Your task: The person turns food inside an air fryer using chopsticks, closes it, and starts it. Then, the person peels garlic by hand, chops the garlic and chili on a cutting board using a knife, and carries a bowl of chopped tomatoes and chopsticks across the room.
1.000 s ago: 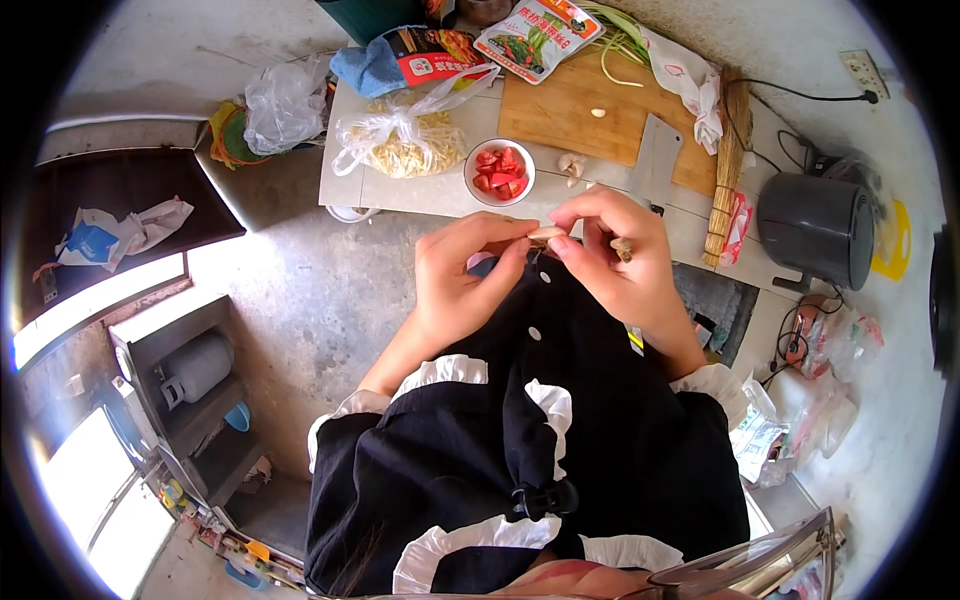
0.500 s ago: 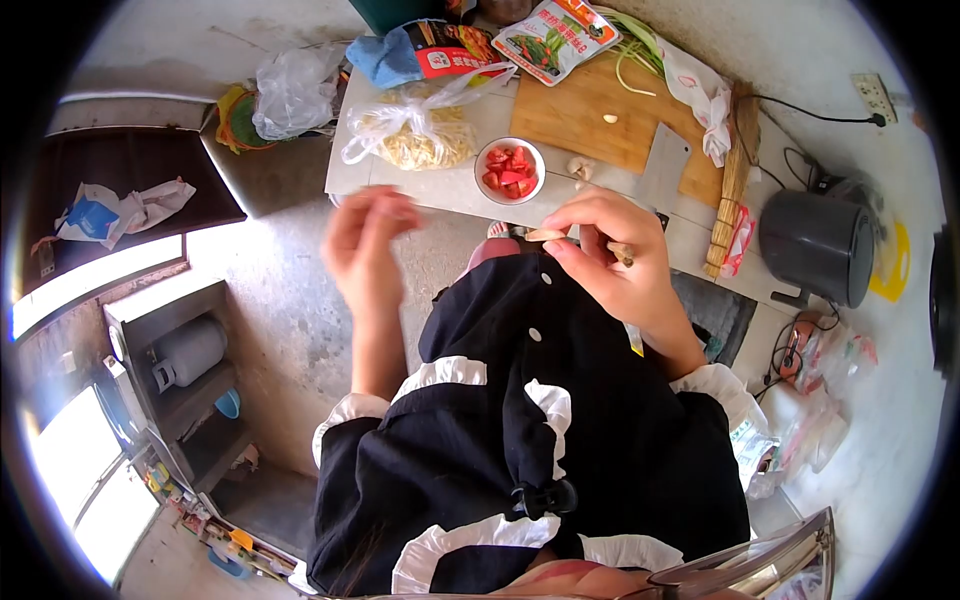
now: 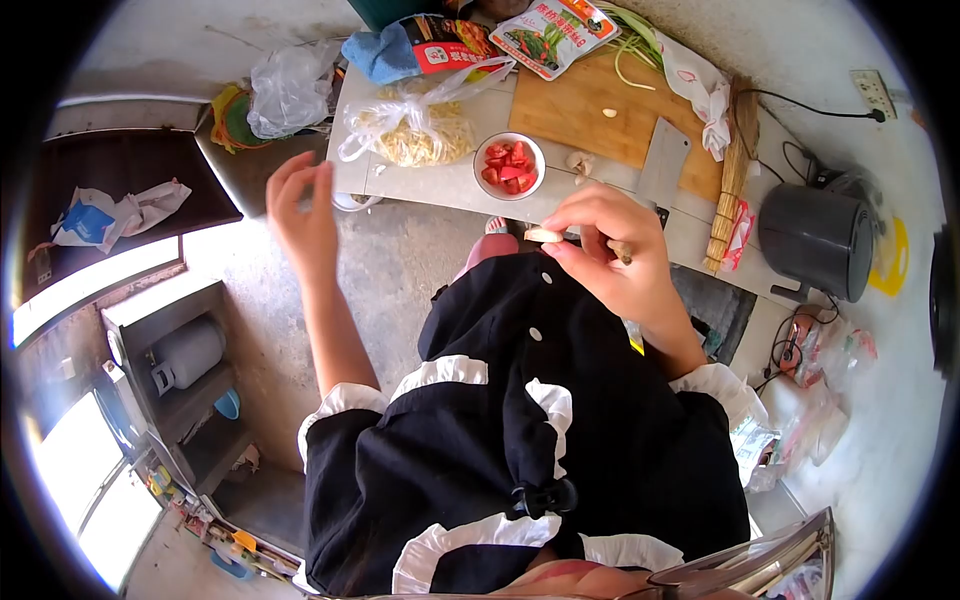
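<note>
- The right hand [image 3: 628, 275] pinches a garlic clove [image 3: 541, 236] at one o'clock, near the bowl [image 3: 480, 178], probably to leave one end exposed.
- At ten o'clock, the left hand [image 3: 303, 215] blurs; whether its fingers hold anything, one cannot tell.

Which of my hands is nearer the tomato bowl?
Right. Your right hand, pinching a clove, is nearside of the bowl and to its right; your left hand is farther off to its left.
</note>
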